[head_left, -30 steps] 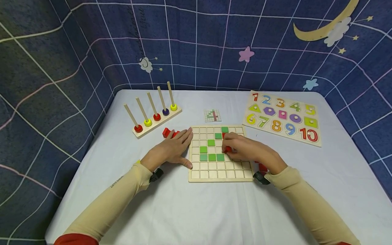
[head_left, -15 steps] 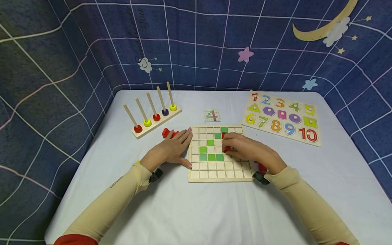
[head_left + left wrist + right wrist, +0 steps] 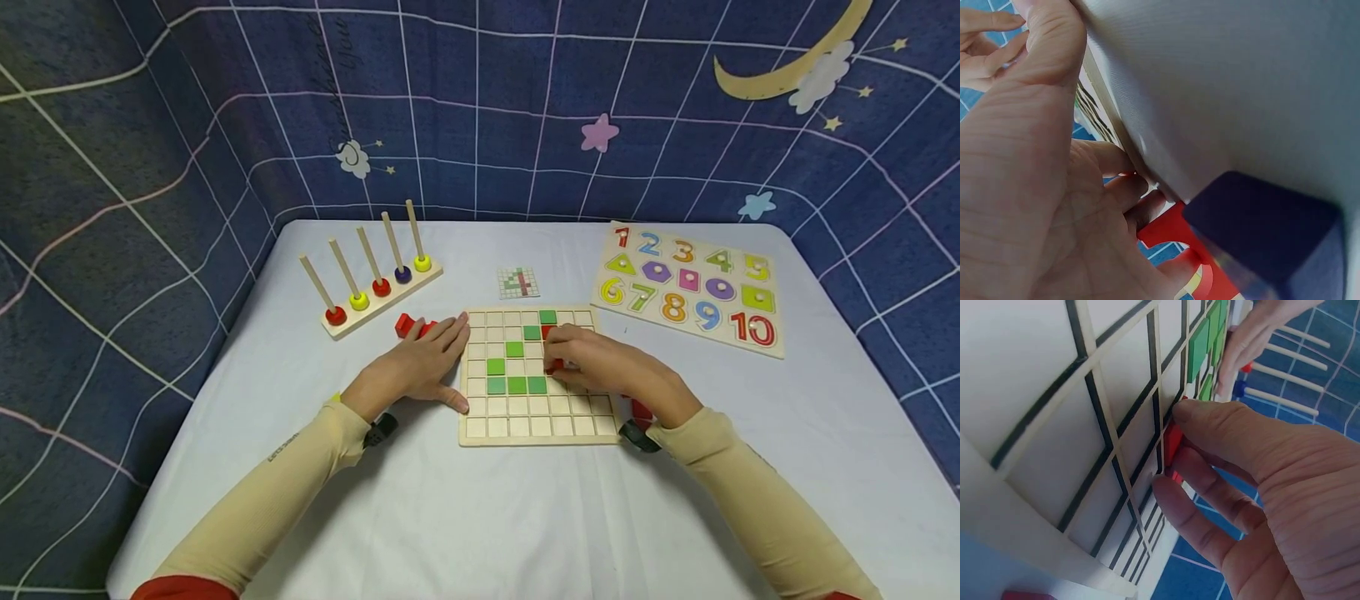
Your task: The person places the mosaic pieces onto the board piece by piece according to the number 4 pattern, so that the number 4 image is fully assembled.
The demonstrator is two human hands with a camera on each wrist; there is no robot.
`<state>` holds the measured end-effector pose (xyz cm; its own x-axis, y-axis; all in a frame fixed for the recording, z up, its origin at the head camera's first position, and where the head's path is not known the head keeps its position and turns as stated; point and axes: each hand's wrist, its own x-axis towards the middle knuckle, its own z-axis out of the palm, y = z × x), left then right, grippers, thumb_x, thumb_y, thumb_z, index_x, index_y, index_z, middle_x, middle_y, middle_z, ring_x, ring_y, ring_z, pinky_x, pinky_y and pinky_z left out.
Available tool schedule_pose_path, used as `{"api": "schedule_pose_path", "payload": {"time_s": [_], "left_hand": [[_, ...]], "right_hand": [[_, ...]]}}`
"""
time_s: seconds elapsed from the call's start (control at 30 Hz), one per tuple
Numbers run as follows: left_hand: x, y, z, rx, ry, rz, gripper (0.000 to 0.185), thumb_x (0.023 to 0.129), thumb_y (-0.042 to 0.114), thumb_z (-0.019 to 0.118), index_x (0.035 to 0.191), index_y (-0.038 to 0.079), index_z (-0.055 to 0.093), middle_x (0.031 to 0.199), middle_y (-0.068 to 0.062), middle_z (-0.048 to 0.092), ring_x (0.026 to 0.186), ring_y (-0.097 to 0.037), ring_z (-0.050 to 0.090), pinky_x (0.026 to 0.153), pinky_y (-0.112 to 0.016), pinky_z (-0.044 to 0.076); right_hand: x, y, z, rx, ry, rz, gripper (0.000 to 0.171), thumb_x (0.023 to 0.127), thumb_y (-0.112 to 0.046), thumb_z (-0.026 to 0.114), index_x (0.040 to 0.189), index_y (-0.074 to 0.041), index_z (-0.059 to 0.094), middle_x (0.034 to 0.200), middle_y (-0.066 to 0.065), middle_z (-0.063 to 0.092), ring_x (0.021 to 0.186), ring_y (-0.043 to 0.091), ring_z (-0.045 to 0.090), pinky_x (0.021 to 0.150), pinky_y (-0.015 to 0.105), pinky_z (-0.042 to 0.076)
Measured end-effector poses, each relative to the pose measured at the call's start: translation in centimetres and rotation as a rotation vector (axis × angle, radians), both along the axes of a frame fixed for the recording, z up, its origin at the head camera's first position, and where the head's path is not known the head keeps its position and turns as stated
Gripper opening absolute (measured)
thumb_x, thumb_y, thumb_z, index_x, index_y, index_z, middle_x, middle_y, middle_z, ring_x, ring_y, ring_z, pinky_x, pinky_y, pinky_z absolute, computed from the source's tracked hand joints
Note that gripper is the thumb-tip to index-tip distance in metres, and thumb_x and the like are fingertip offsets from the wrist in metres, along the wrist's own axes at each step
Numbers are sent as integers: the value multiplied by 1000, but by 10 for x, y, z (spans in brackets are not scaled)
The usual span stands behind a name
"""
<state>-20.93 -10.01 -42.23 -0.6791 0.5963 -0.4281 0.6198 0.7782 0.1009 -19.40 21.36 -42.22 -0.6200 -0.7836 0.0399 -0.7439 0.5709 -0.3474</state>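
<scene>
My right hand (image 3: 600,358) is over the wooden grid board (image 3: 540,440), pinching a red square tile (image 3: 1174,439) between thumb and fingers. In the right wrist view the tile is right at the board's cells. Another red tile (image 3: 546,332) shows just above the fingers, partly covered. Several green tiles (image 3: 517,385) sit in cells to the left. My left hand (image 3: 420,367) lies along the board's left edge, fingers spread and thumb touching its side. By its fingers are red blocks (image 3: 405,324), one with a curved cutout, and a dark blue block (image 3: 1266,231).
A small pattern card (image 3: 518,283) lies behind the board. At the back left stands a peg stand (image 3: 386,298) with coloured rings on its pegs. A number and shape puzzle (image 3: 690,287) lies at the back right. Red pieces (image 3: 641,412) lie beside the right wrist.
Both hands hold nearly the same places. The right hand still pinches the red tile at the same part of the board; the head view has shifted slightly.
</scene>
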Motion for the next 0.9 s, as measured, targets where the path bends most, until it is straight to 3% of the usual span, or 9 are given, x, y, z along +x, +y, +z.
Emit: {"api": "schedule_pose_path", "payload": {"time_s": [0.3,0.5,0.7,0.9], "left_hand": [[-2,0,0,-4,4,1,128,90,76,68,172,1,5,182,-16,-3,170,-35,6,135,-65,6],[1,-1,1,11,3,2,128,89,75,69,172,0,6,182,-17,-3,170,-35,7,135,-65,6],[1,-1,0,16,9,0,128,89,75,70,172,0,6,182,-17,-2,170,-36,7,135,-66,7],[0,0,-1,12,6,3,128,90,75,69,172,0,5,182,-17,-2,170,-36,7,135,-66,6]], "right_hand": [[9,8,9,-4,36,-28,13,94,-3,80,106,-7,78,109,6,71,102,20,62,92,39,59],[15,23,12,13,0,-69,15,94,-4,80,109,-6,78,112,6,72,106,21,63,94,41,59],[22,40,9,10,17,-94,14,92,-2,82,105,-6,78,111,6,72,106,23,64,94,44,60],[29,58,8,11,-11,-124,13,92,-1,82,100,-11,79,104,0,71,99,17,61,89,41,60]]}}
